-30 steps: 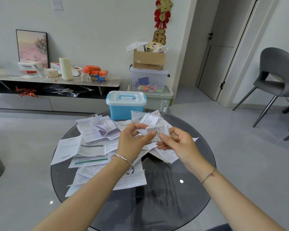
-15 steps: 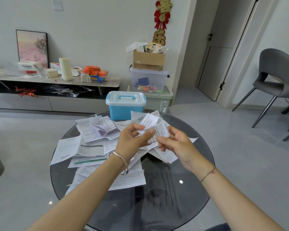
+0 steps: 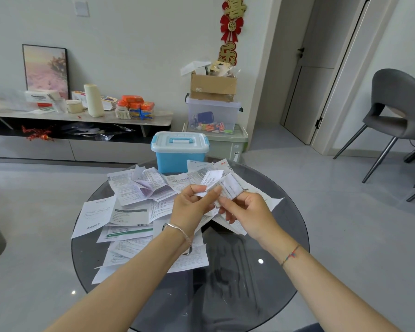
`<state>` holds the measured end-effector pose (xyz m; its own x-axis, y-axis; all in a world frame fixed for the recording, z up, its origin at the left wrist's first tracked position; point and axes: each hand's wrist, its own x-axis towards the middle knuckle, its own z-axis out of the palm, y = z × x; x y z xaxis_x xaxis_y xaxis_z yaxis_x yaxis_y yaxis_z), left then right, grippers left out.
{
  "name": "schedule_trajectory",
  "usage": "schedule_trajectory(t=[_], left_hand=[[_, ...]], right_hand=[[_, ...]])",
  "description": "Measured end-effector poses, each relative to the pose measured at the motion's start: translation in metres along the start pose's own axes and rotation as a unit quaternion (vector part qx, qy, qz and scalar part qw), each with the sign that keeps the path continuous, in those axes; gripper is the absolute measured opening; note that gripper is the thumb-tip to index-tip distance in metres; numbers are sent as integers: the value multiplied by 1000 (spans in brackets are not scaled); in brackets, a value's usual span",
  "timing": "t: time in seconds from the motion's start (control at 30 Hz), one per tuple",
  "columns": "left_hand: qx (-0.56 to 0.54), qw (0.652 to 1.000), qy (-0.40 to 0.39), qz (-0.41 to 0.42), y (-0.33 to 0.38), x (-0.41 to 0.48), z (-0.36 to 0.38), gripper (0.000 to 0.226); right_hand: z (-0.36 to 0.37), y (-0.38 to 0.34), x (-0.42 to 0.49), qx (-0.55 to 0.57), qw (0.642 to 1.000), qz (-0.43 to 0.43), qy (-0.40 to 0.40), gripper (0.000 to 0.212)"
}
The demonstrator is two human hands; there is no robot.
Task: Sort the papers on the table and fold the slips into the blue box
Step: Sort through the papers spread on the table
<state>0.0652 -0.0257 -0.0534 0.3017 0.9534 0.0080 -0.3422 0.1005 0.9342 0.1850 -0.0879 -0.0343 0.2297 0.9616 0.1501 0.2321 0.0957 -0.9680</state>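
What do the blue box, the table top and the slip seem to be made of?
The blue box: likely plastic, smooth and glossy, with a moulded shape. The table top: probably dark tinted glass; it reflects lights and is see-through. The slip: thin matte printed paper, creased.

Pretty bright, soft even light, only faint shadows. Glass table [image 3: 244,307] shows one small glare dot and smeary reflections (near side). Door frame [image 3: 347,80] on the right leans from wide-angle distortion.

A home's living room: a low console [image 3: 82,121] with a leaning picture [image 3: 46,70], festive wall hanging [image 3: 230,32], stacked bins [image 3: 213,116], a chair [image 3: 398,109].
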Motion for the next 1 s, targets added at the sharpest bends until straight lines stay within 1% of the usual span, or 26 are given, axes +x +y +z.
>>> schedule_trajectory(t=[0.1, 0.2, 0.27, 0.33, 0.4, 0.47, 0.57, 0.6, 0.63, 0.7, 0.73, 0.8, 0.87, 0.93, 1.0], left_hand=[[8, 1000, -9, 15, 6, 1, 0, 20], [69, 997, 19, 42, 9, 6, -8, 22], [140, 988, 26, 54, 5, 10, -18, 34], [188, 980, 5, 59, 3, 11, -21, 40], [185, 980, -40, 55, 2, 9, -16, 30], [141, 986, -81, 30, 2, 5, -9, 23], [69, 994, -88, -14, 6, 1, -5, 32], [75, 993, -89, -13, 8, 0, -5, 32], [107, 990, -90, -1, 7, 1, -6, 31], [210, 972, -92, 52, 4, 4, -10, 30], [248, 961, -91, 77, 3, 5, -12, 35], [298, 944, -94, 103, 3, 8, -19, 41], [342, 926, -128, 97, 7, 10, -24, 31], [358, 913, -187, 63, 9, 9, -26, 22], [352, 909, -216, 51, 9, 4, -24, 25]], right_hand=[[-2, 1, 3, 24, 1000, 12, 8, 10], [-6, 2, 6, 43, 999, 14, 22, 17], [-9, 2, 7, 46, 999, 12, 16, 20], [-9, 3, 9, 32, 999, 12, 1, 21], [-5, 6, 11, 12, 1000, 19, -8, 22], [-2, 9, 14, 5, 999, 32, -3, 25], [-5, 13, 18, -50, 998, 37, -4, 32], [-6, 14, 18, -68, 997, 36, -13, 34], [-6, 15, 18, -83, 996, 36, -24, 36], [-5, 18, 18, -109, 993, 33, -35, 38], [-5, 18, 18, -121, 992, 31, -32, 36], [-6, 17, 20, -147, 989, 21, -4, 25], [-14, 16, 21, -175, 984, 6, 15, 21], [-21, 16, 19, -204, 979, -12, -19, 22], [-20, 19, 15, -227, 971, -37, -59, 25]])
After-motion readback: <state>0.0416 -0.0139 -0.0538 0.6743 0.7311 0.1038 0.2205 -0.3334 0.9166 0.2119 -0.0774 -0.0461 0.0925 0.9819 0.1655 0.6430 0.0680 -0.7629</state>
